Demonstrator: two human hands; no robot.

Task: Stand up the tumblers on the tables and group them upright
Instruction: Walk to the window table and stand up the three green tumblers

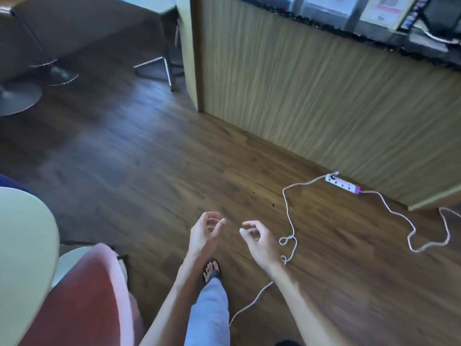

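Left hand (205, 229) and right hand (259, 239) hang loosely curled, each grip holding nothing. Below them lies wooden floor (149, 171) (a white power strip (342, 183) beside the counter (324, 96)).

Round table (25, 245): pale cream-yellow top, smooth, matte. Only 1 curved slice of it shows, at the near left; the rest is cut off by the view. The top sits level and its rim curves toward the middle of the wood floor (149, 158). What holds it up can't be made out.

2nd table (152, 7): far side of the floor, greyish top with a straight edge and a squared corner. Thin metal legs splay at the foot and stand on the floor. Blurred, and only the corner part is visible.
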